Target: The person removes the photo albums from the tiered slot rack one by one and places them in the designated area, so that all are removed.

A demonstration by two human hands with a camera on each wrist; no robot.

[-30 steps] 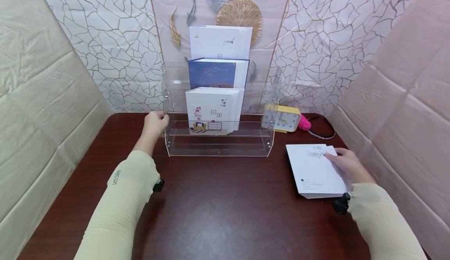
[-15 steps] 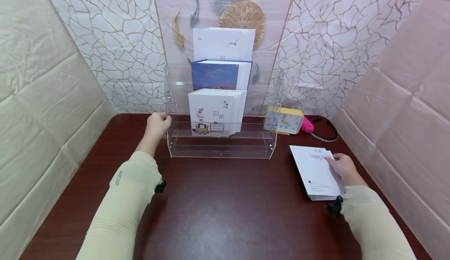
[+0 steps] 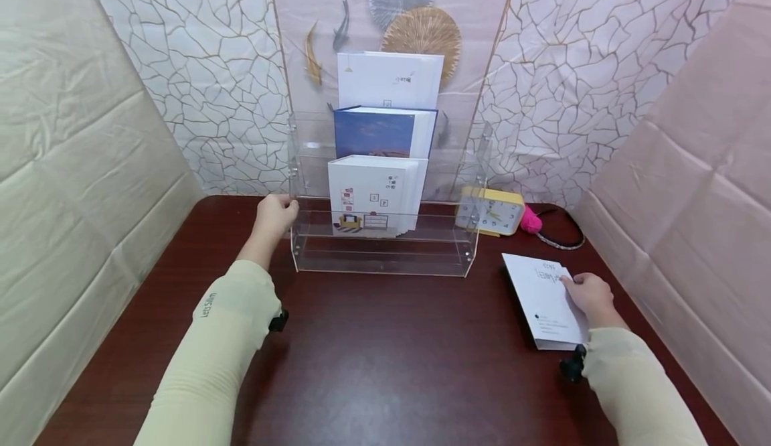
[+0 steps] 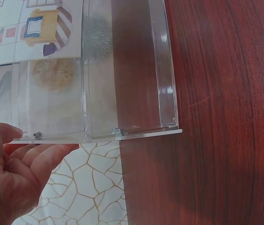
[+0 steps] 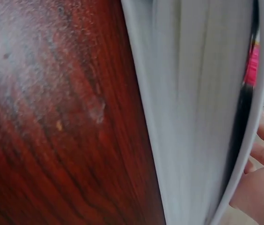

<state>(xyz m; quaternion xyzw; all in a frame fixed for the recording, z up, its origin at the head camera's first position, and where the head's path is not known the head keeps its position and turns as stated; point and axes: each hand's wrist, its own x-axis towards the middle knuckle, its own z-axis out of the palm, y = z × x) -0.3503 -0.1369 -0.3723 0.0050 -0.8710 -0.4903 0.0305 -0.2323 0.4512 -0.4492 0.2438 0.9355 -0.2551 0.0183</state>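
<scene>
A clear acrylic rack [image 3: 379, 263] with stepped tiers stands at the back of the table. My left hand [image 3: 275, 218] pinches its left side panel; in the left wrist view the thumb and fingers [image 4: 52, 159] lie on opposite faces of the panel. Three books lean in the rack: a white one [image 3: 367, 185] in front, a blue-covered one [image 3: 373, 132] behind it, another white one [image 3: 385, 74] at the top. At the right, my right hand [image 3: 593, 296] grips a white book [image 3: 545, 305] by its right edge, and the book is tilted. Its page edges [image 5: 188, 117] show in the right wrist view.
A yellow-framed alarm clock [image 3: 496, 213] stands behind the rack's right side. Beside it lie a bright pink item [image 3: 531, 220] and a dark looped cord [image 3: 569, 242]. Fabric walls [image 3: 78, 185] enclose the dark red wooden table [image 3: 385, 352] at the back and sides.
The book in my right hand has tipped more steeply, so its cover looks narrower. The head view has shifted a little. My left hand stays on the rack's side panel.
</scene>
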